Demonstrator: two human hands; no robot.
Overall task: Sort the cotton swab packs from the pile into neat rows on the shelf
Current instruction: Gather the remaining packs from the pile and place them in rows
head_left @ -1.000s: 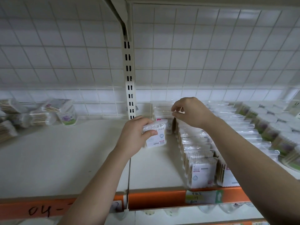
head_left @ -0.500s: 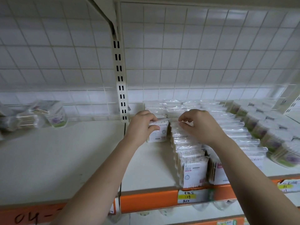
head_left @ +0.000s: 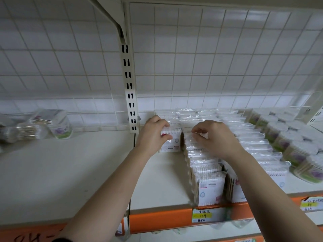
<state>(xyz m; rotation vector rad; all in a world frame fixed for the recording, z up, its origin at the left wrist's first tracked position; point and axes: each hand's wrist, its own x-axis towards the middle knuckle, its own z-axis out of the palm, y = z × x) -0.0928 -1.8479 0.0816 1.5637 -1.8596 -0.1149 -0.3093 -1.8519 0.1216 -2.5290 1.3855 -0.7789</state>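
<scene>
A small clear-wrapped white cotton swab pack stands upright just right of the cream slotted post, sticks vertical, tips up, label forward. The left hand pinches its top. Farther right, the right hand grips the row of matching packs with curled fingers.

White wire grid behind. Post with slots in middle. Yellow price tag on orange strip. Another tag far right.

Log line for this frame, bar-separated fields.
left hand: grips swab pack on shelf | right hand: curled over neighbouring row | pile: far left, untouched
</scene>
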